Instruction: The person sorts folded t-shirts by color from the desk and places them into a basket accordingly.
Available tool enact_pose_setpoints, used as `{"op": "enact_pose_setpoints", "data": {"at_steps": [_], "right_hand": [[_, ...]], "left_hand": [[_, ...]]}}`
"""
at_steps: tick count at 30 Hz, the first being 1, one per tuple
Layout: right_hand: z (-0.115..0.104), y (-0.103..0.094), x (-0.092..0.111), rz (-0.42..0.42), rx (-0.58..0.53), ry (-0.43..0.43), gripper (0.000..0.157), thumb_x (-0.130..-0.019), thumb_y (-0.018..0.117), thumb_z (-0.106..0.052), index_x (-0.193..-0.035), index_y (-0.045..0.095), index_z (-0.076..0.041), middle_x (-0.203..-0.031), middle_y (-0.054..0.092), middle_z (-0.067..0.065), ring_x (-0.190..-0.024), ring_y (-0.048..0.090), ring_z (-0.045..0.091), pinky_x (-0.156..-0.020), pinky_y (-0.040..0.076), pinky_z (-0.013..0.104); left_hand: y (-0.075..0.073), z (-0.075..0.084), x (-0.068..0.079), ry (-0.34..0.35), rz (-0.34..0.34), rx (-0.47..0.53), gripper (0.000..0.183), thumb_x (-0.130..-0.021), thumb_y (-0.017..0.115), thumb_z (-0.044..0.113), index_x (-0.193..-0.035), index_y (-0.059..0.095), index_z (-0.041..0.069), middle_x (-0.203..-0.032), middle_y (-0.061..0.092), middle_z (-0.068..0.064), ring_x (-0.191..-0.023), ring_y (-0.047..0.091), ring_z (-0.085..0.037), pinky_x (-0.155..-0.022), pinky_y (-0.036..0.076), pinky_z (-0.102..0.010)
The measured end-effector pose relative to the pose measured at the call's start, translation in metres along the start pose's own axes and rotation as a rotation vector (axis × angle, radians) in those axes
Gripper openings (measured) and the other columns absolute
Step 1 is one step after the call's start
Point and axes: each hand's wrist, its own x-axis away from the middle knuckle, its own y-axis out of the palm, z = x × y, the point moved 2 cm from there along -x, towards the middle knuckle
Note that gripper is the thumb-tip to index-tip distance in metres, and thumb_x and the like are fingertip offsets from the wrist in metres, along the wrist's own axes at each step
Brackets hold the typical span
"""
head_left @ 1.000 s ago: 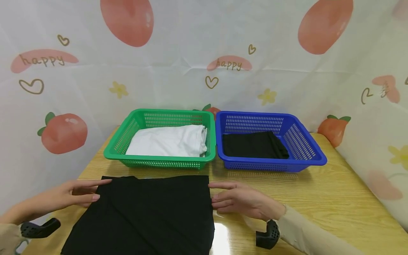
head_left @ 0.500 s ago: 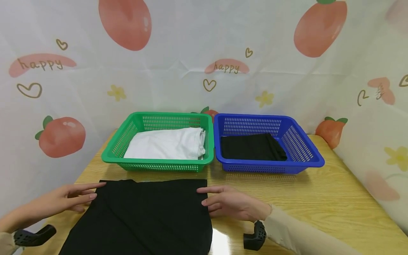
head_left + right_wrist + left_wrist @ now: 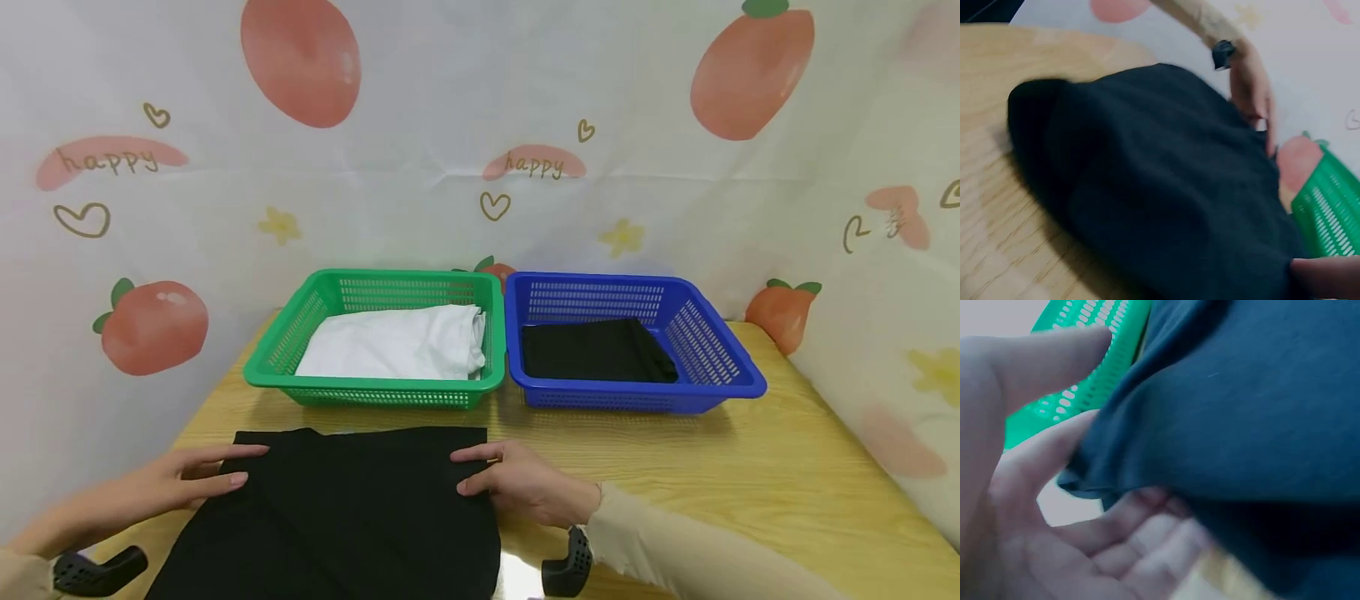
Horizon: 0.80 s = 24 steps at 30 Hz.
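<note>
A black cloth point(image 3: 345, 517) lies on the table in front of me, its near end cut off by the frame in the head view. My left hand point(image 3: 187, 483) holds its far left corner. In the left wrist view, several fingers point(image 3: 1154, 544) curl beneath the cloth point(image 3: 1241, 425), which is partly lifted. At the far right corner my right hand point(image 3: 528, 483) grips the edge, two digits on top and the others hidden under the fabric. The right wrist view shows the cloth point(image 3: 1166, 181) bulging upward, with one right fingertip point(image 3: 1329, 278) at its edge.
Behind the cloth stands a green basket point(image 3: 375, 384) with folded white fabric point(image 3: 390, 342) inside. Right beside it, a blue basket point(image 3: 637, 387) contains folded black fabric point(image 3: 592, 350). A patterned curtain point(image 3: 420, 108) hangs behind the wooden table point(image 3: 720, 467).
My right hand has moved left, from beside the cloth onto its right edge. The left hand has shifted slightly right, further over the left corner. The view has tilted up a little.
</note>
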Motion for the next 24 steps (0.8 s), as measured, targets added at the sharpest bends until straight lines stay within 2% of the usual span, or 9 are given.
{"op": "enact_pose_setpoints", "data": {"at_steps": [1,3,4,5,10,15,17,23,24], "right_hand": [[0.001,0.0,0.0,0.015,0.005,-0.006,0.046,-0.076,0.065,0.006,-0.121,0.055,-0.002,-0.108,0.059,0.013,-0.092,0.06,0.025,-0.077,0.048,0.038],[0.002,-0.001,-0.001,0.038,0.026,-0.02,0.045,-0.075,0.065,0.007,-0.119,0.057,-0.002,-0.107,0.058,0.013,-0.09,0.06,0.025,-0.076,0.048,0.037],[0.002,-0.002,-0.001,0.043,0.034,-0.025,0.045,-0.075,0.066,0.006,-0.118,0.057,-0.002,-0.108,0.058,0.013,-0.09,0.06,0.025,-0.076,0.048,0.037],[0.003,-0.002,-0.001,0.044,0.029,-0.029,0.045,-0.075,0.065,0.007,-0.118,0.058,-0.002,-0.109,0.058,0.013,-0.091,0.06,0.025,-0.076,0.048,0.037],[0.003,-0.005,0.001,0.046,0.041,-0.041,0.044,-0.075,0.066,0.006,-0.117,0.059,-0.002,-0.109,0.057,0.014,-0.091,0.06,0.024,-0.078,0.047,0.036],[0.0,-0.011,0.005,0.033,0.028,-0.044,0.042,-0.076,0.065,0.005,-0.117,0.058,0.0,-0.114,0.054,0.015,-0.094,0.059,0.024,-0.081,0.046,0.037],[-0.002,-0.013,0.007,0.037,0.032,-0.049,0.041,-0.077,0.065,0.005,-0.117,0.058,0.001,-0.118,0.051,0.016,-0.095,0.059,0.025,-0.082,0.045,0.037],[-0.013,-0.022,0.015,0.068,0.043,-0.082,0.038,-0.077,0.065,0.004,-0.115,0.06,0.002,-0.125,0.045,0.018,-0.097,0.057,0.024,-0.083,0.045,0.036],[-0.015,-0.024,0.017,0.066,0.037,-0.088,0.038,-0.077,0.065,0.004,-0.115,0.059,0.002,-0.125,0.045,0.018,-0.098,0.057,0.024,-0.082,0.045,0.036]], "left_hand": [[0.001,0.002,-0.001,0.013,0.017,-0.012,0.045,-0.095,0.044,0.025,-0.139,0.033,0.024,-0.124,0.042,-0.018,-0.1,0.049,-0.026,-0.071,0.045,-0.032],[0.004,0.004,-0.004,0.04,0.03,-0.01,0.047,-0.094,0.047,0.024,-0.139,0.033,0.023,-0.127,0.041,-0.02,-0.105,0.047,-0.03,-0.072,0.045,-0.033],[0.005,0.005,-0.005,0.05,0.036,-0.008,0.049,-0.093,0.049,0.023,-0.139,0.033,0.023,-0.134,0.036,-0.017,-0.112,0.042,-0.031,-0.075,0.045,-0.035],[0.005,0.006,-0.005,0.06,0.037,-0.009,0.05,-0.092,0.051,0.023,-0.139,0.033,0.023,-0.133,0.037,-0.016,-0.113,0.043,-0.03,-0.076,0.045,-0.034],[0.008,0.01,-0.005,0.105,0.044,0.01,0.054,-0.09,0.055,0.02,-0.14,0.033,0.02,-0.129,0.044,-0.013,-0.108,0.051,-0.02,-0.077,0.046,-0.03],[0.011,0.019,-0.004,0.124,0.134,-0.029,0.051,-0.086,0.06,0.023,-0.134,0.043,0.018,-0.126,0.048,-0.011,-0.105,0.049,-0.002,-0.075,0.046,-0.027],[0.012,0.025,-0.003,0.133,0.171,-0.048,0.051,-0.084,0.063,0.025,-0.132,0.046,0.018,-0.124,0.05,-0.01,-0.104,0.048,0.001,-0.074,0.047,-0.028],[0.016,0.046,-0.002,0.163,0.223,-0.056,0.053,-0.081,0.066,0.025,-0.13,0.047,0.019,-0.121,0.052,-0.009,-0.099,0.054,-0.007,-0.073,0.048,-0.029],[0.017,0.05,-0.002,0.173,0.223,-0.054,0.054,-0.081,0.066,0.025,-0.131,0.047,0.018,-0.115,0.056,-0.01,-0.095,0.056,-0.011,-0.072,0.048,-0.029]]}}
